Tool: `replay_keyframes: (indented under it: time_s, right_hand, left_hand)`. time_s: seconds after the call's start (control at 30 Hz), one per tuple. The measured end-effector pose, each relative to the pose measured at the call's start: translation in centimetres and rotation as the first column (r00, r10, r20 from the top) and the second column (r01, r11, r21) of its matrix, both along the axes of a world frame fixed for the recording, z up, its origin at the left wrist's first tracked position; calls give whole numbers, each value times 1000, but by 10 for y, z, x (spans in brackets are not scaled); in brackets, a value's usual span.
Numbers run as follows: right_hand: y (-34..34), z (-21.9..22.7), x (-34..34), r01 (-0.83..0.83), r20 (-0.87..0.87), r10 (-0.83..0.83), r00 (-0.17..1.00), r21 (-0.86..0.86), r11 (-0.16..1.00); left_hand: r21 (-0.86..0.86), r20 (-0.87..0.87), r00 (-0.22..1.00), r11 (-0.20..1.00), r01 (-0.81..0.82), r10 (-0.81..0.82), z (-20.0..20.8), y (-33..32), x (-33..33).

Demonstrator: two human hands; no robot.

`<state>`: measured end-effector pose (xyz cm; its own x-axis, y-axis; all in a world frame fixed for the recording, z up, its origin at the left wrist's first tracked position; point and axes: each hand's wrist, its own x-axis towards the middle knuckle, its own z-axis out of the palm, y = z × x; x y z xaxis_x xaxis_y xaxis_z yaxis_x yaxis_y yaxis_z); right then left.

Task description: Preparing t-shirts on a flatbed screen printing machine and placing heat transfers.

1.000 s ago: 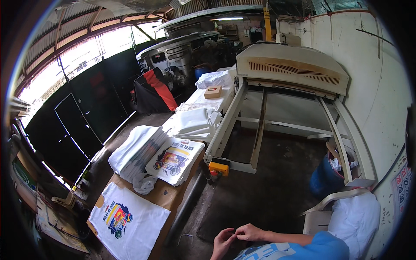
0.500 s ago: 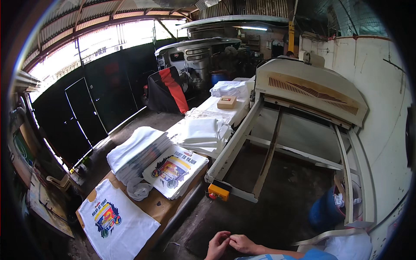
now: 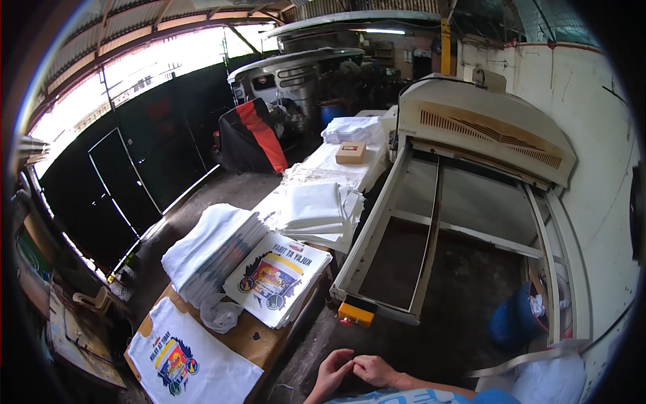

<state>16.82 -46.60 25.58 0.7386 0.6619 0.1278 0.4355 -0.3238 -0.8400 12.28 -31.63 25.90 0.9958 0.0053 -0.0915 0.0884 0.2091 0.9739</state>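
At the bottom middle, my left hand [image 3: 332,372] and my right hand [image 3: 375,371] meet in front of my body, over the dark floor. Both are closed, with curled fingers touching each other at the tips. Whatever they hold, if anything, is too small or hidden to tell. Nearest to them on the left, a white printed T-shirt [image 3: 192,357] lies spread over the end of a brown board table [image 3: 259,345]. Behind it sit a stack of printed sheets [image 3: 274,279] and a tall pile of folded white shirts [image 3: 212,249]. A crumpled white cloth [image 3: 220,314] rests between them.
A long conveyor dryer frame [image 3: 377,252] with an orange switch box [image 3: 355,314] stands ahead right, its cream hood [image 3: 484,128] behind. More white stacks [image 3: 313,207] and a small cardboard box [image 3: 350,153] lie on the far table. A blue drum [image 3: 515,316] stands right.
The view has shifted a little, so the table and dryer sit slightly differently in it. My hands stay together, with the left fingers a bit more arched. The shirts and stacks lie as before.
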Motion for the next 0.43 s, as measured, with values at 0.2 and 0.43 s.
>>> replay_keyframes:
  time_s: [0.2,0.43]
  right_hand:
    - [55,19,39,146,-13,-148,989,-86,985]
    - [119,34,75,115,102,-101,990,-140,983]
  left_hand:
    - [158,80,984,977,143,-157,9,61,63]
    - [94,25,983,980,177,-180,8,131,101]
